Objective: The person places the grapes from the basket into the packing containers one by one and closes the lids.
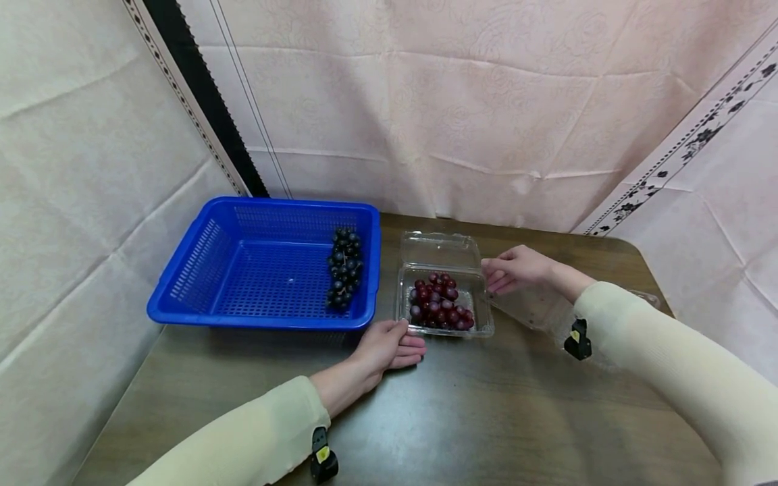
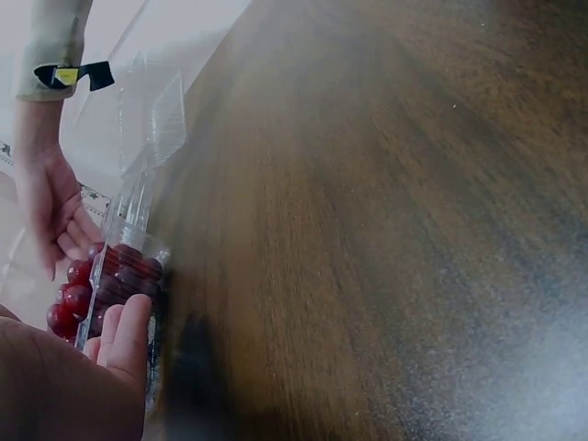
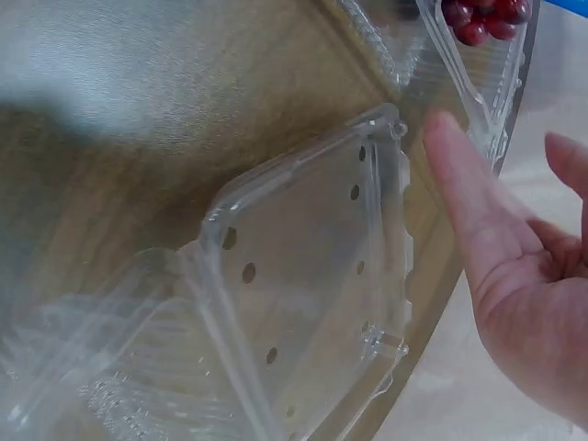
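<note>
A: Where is the item located?

B: The clear plastic box is set on the counter, to the right of the blue basket. Its lid is folded back on the far side; a cluster of red grapes is contained in the tray part.

A: How are the hands disposed?

B: The left hand is placed at the near left corner, its fingers straight and close together. The right hand is held at the right side, its fingers slightly bent and the thumb spread away. Nothing is seen clamped in either; whether the walls are touched cannot be told.

A: What handling is expected?

B: A light load is judged. The thin walls are likely to flex, the smooth plastic to slip, and the fruit to bruise if squeezed. A hold is best taken low on opposite walls; the hinged lid should not be lifted by.

A: Materials?

B: The berries are round, glossy and deep red. The basket is slotted, and black grapes are held at its right end. Round vent holes are noted in the second clear container. The counter is wood-grained.
</note>
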`<state>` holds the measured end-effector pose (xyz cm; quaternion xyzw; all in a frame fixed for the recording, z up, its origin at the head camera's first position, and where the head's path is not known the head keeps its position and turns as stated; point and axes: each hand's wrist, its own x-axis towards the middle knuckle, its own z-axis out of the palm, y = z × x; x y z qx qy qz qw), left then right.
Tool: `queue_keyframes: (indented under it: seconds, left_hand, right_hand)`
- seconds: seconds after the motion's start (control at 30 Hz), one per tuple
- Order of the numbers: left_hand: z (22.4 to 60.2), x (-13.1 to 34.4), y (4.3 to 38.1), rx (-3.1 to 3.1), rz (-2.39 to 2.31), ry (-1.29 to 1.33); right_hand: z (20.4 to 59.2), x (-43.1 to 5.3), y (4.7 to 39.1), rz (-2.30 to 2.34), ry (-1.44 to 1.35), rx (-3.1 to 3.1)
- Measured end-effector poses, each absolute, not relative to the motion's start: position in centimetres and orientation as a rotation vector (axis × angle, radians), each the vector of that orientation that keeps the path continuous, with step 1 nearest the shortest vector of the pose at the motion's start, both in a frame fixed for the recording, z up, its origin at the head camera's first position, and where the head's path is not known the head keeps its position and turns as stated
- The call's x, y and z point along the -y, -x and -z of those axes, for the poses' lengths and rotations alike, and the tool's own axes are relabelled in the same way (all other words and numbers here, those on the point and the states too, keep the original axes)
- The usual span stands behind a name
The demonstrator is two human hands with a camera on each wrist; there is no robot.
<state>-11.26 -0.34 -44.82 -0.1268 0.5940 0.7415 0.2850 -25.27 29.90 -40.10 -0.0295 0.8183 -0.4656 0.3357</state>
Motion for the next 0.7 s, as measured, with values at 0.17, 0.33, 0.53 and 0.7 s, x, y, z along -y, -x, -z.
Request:
queue_keyframes:
  seconds: [0.17, 0.33, 0.53, 0.7]
  left_hand:
    - [45.0, 0.3, 11.3, -1.587, -1.993, 0.335]
    - [45.0, 0.3, 11.3, -1.581, -1.997, 0.341]
    - [44.9, 0.3, 11.3, -1.584, -1.988, 0.347]
    - [44.9, 0.3, 11.4, -1.595, -2.001, 0.327]
  right_hand:
    - [40.5, -29.6, 26.1, 1.368, -0.011, -2.111]
    - [41.3, -29.6, 26.7, 1.461, -0.074, -2.05]
    - [42.1, -29.4, 27.4, 1.544, -0.08, -1.965]
    - [42.6, -28.7, 27.8, 1.565, -0.043, -1.921]
